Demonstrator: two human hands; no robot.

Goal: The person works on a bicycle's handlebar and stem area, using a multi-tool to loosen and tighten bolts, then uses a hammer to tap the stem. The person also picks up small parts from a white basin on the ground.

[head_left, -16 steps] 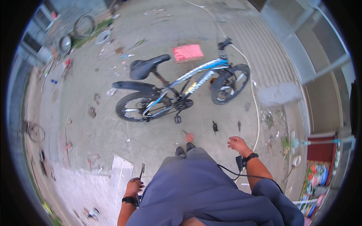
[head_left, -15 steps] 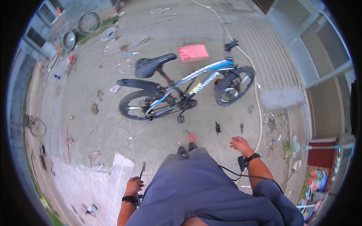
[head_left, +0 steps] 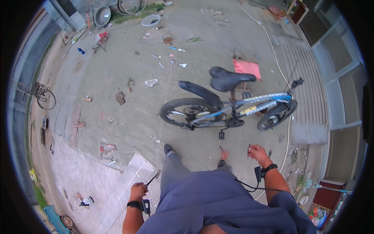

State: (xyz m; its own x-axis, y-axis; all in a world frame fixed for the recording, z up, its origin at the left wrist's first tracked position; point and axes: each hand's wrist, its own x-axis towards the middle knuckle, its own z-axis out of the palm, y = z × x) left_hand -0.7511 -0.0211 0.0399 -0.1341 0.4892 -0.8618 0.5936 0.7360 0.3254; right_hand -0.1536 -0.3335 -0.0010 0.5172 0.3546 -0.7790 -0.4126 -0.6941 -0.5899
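Note:
My left hand (head_left: 138, 191) is closed round the handle of a small hammer (head_left: 153, 178), low on the left beside my body. Its head points up and away from me. Over on the right, my right hand (head_left: 258, 154) hangs in the air with fingers loosely bent and apart, and I see nothing held in it. A small dark object (head_left: 249, 148) on the ground shows just past its fingertips. Ahead stands a blue and grey bicycle (head_left: 233, 108) with a black saddle (head_left: 230, 79), apart from both hands. Orange-handled scissors (head_left: 224, 155) lie near my right shoe.
A pink mat-topped stool (head_left: 247, 68) stands behind the bicycle. A pale hose (head_left: 277, 58) runs along the right. Red-handled tools (head_left: 107, 149) and a flat pale board (head_left: 134, 171) lie to the left. Basins (head_left: 151, 21) and wheels stand at the back.
The view has swung left, so the bicycle sits farther right in it. My feet are now wider apart, the left one out to the side. The hammer remains in my left hand.

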